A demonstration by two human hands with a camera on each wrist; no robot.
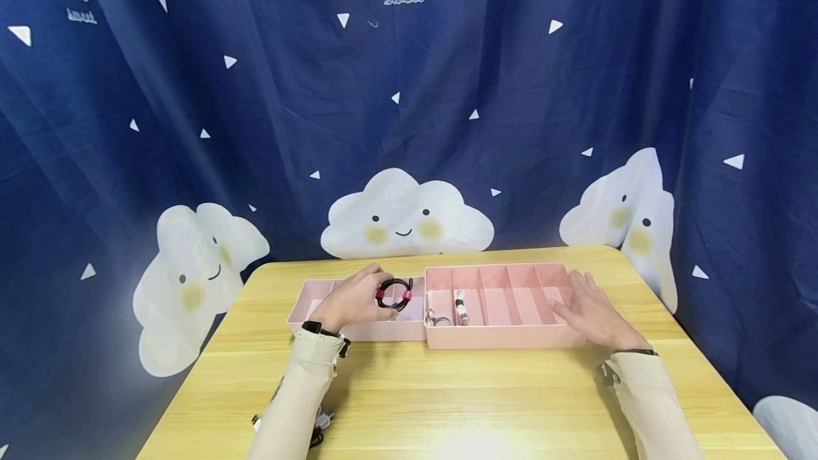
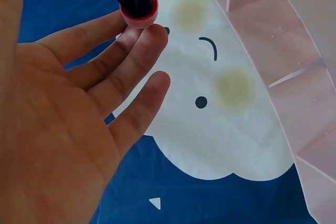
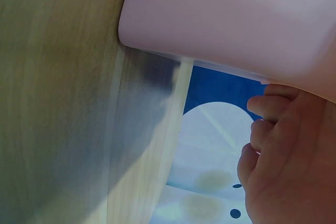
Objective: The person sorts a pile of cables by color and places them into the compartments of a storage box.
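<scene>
My left hand (image 1: 359, 297) pinches a coiled black cable (image 1: 381, 302) bundled with red ties, above the paler pink divided box (image 1: 383, 332). In the left wrist view, the cable's red tie (image 2: 140, 19) sits at my fingertips, with the other fingers loosely extended. My right hand (image 1: 601, 314) holds the right end of the pink divided box (image 1: 505, 337), thumb over the wall inside and fingers along the outside. Within that box, a white cable bundle with a black tie (image 1: 461, 307) stands in one compartment. Another coiled light cable (image 1: 441, 320) lies in the leftmost compartment.
Beside my left forearm, partly hidden by the sleeve, more cables with a metal plug (image 1: 324, 419) lie on the wooden table (image 1: 486, 403). The two boxes stand side by side near its far edge. Behind them hangs a dark blue curtain (image 1: 287, 126) with cloud prints.
</scene>
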